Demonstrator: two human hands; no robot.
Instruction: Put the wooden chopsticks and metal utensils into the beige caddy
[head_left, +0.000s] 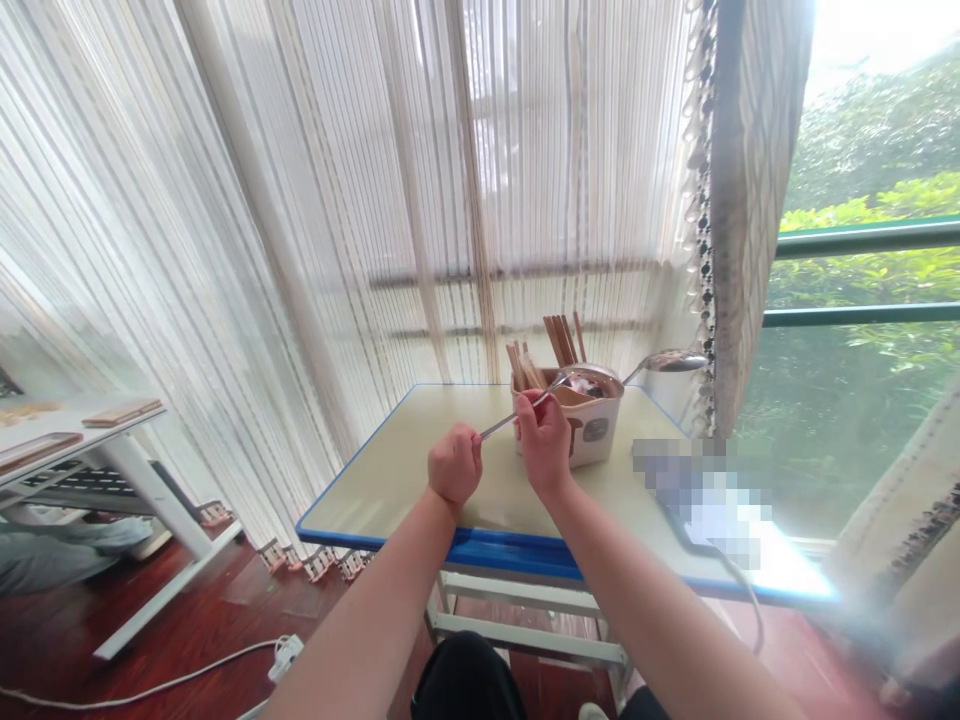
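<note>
My left hand is closed round the end of a long metal handle. Further up that same handle, the fingers of my right hand pinch it. The handle belongs to a metal ladle, whose shiny bowl lies over the top of a white utensil holder. Whether the bowl rests on the rim I cannot tell. Several wooden chopsticks stand in the back of the holder. A second large metal spoon leans out of it to the right.
The holder stands on a pale table with a blue edge. On its right lies a blurred-out device with a cable. Sheer curtains hang behind. At left are another table and a power strip on the floor.
</note>
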